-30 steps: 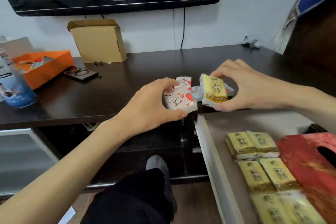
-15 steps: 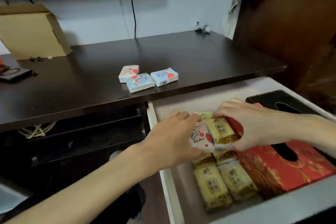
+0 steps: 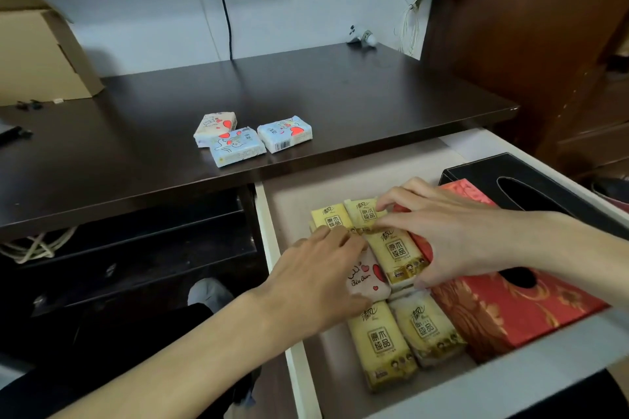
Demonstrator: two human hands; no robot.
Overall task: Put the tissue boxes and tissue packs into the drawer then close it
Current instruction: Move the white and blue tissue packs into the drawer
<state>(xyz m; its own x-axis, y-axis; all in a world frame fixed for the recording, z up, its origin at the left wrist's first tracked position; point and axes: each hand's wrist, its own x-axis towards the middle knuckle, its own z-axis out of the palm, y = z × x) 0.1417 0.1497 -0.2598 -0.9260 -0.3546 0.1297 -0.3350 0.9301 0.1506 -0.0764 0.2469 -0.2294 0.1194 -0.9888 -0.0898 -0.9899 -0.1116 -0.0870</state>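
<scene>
Inside the open white drawer (image 3: pixel 272 248), my left hand (image 3: pixel 316 275) presses a pink heart-print tissue pack (image 3: pixel 369 279) down onto the rows of yellow packs. My right hand (image 3: pixel 456 235) grips a yellow tissue pack (image 3: pixel 396 253) beside it, over the same rows. Several yellow tissue packs (image 3: pixel 381 347) lie in the drawer's left half. A red tissue box (image 3: pixel 503 309) and a black tissue box (image 3: pixel 531 180) fill the right half. Three small heart-print packs (image 3: pixel 252 138) lie on the dark tabletop (image 3: pixel 340 95) behind the drawer.
A cardboard box (image 3: pixel 37 54) stands at the back left of the tabletop. A black cable (image 3: pixel 224 10) runs down the wall from the TV. A dark wooden cabinet (image 3: pixel 544 27) rises on the right. My knee and foot are below the left arm.
Both hands carried the pink pack and the yellow pack from the tabletop edge down into the drawer and now rest lower on the yellow packs. The camera turned right and down.
</scene>
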